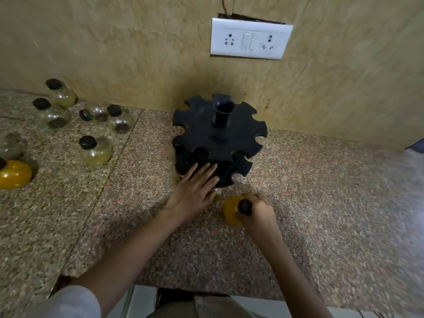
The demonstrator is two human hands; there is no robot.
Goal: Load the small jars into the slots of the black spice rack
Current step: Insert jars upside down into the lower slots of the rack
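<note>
The black spice rack (218, 136) stands on the speckled counter near the wall, a round two-tier carousel with notched slots and a centre post. My left hand (195, 187) lies with straight fingers against the rack's lower tier at its front. My right hand (257, 212) grips a small yellow jar (231, 210) with a black cap, tilted, just in front of the rack's base. Several more small jars wait at the left: a clear one (95, 150), a group near the wall (107, 115), and a yellow one (13, 174) at the frame's edge.
A white switch-and-socket plate (251, 39) hangs on the tiled wall above the rack. The counter's front edge (206, 292) runs across the bottom, with my lap below it. Bare granite stretches to the right of the rack.
</note>
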